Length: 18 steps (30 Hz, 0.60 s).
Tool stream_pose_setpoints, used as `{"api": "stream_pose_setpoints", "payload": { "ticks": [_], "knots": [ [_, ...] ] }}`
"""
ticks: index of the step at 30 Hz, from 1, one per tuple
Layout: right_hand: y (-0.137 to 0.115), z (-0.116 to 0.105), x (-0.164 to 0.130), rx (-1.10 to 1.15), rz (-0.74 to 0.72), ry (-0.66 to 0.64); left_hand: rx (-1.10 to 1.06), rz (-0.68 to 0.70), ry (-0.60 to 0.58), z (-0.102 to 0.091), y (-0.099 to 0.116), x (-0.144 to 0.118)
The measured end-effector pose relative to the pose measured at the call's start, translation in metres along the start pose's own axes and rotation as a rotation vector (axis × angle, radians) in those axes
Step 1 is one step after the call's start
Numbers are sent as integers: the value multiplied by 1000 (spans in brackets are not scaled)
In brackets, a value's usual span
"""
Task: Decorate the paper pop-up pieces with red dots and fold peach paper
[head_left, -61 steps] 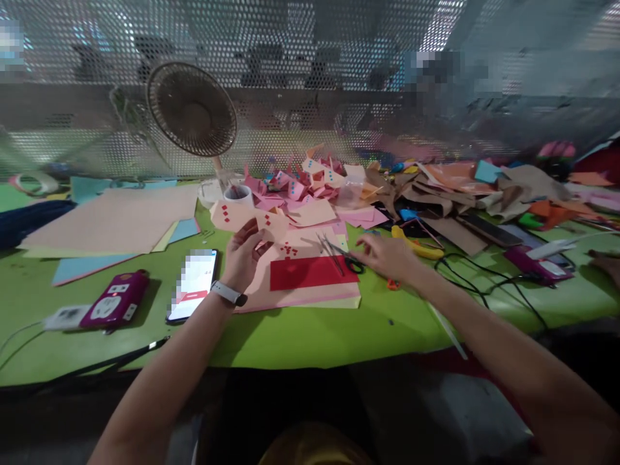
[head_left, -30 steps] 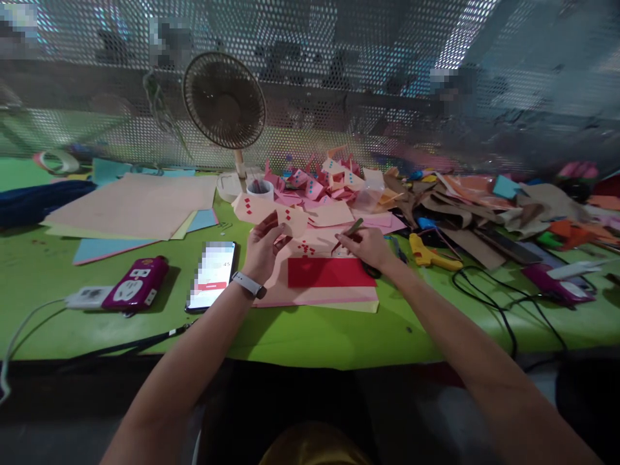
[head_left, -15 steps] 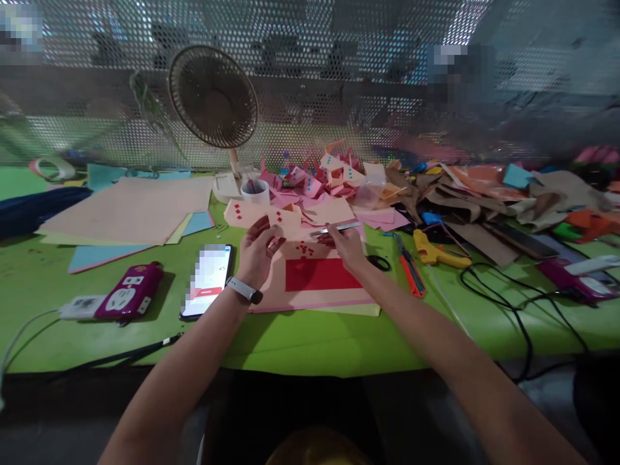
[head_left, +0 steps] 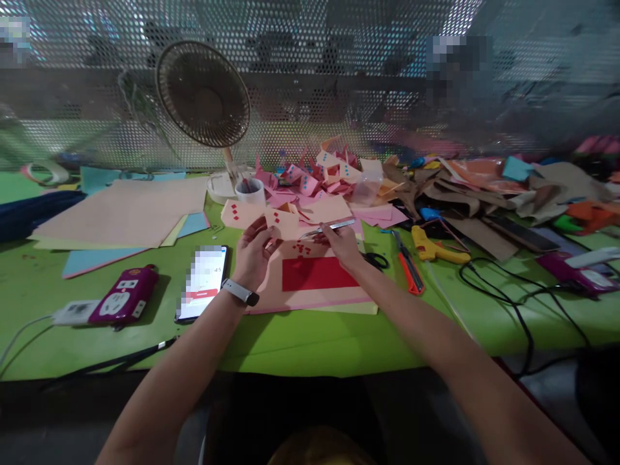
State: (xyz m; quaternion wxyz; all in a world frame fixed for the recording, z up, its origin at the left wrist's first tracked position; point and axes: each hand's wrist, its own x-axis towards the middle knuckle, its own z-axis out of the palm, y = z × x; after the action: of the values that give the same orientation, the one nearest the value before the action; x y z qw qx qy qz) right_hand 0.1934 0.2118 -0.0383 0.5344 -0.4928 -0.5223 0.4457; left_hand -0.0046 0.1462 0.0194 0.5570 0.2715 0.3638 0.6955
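My left hand (head_left: pixel 254 248) holds up a folded peach paper piece (head_left: pixel 261 217) dotted with small red diamonds. My right hand (head_left: pixel 341 244) grips metal tweezers (head_left: pixel 327 228), their tip pointing left toward the peach piece. Below both hands lies a red paper rectangle (head_left: pixel 317 274) on a peach sheet (head_left: pixel 310 294), with several tiny red cut pieces (head_left: pixel 304 248) scattered just above it.
A phone (head_left: pixel 203 282), a magenta power strip (head_left: pixel 121 302) and stacked paper sheets (head_left: pixel 121 213) lie left. A fan (head_left: pixel 203 93) and white cup (head_left: pixel 250 191) stand behind. Scissors (head_left: pixel 376 261), an orange cutter (head_left: pixel 407 268), a yellow glue gun (head_left: pixel 436 248), cables (head_left: pixel 508 290) and paper scraps (head_left: pixel 484 187) lie right.
My right hand picked up the tweezers from the table at the right and brought them left over the red pieces. My left hand kept hold of the peach piece.
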Motion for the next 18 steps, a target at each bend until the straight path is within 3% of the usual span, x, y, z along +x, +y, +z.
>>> {"api": "stream_pose_setpoints", "payload": {
  "ticks": [18],
  "knots": [
    [-6,-2,-7,-98,-15,-21,30,-2,-34,-3,-1,1]
  ]
}}
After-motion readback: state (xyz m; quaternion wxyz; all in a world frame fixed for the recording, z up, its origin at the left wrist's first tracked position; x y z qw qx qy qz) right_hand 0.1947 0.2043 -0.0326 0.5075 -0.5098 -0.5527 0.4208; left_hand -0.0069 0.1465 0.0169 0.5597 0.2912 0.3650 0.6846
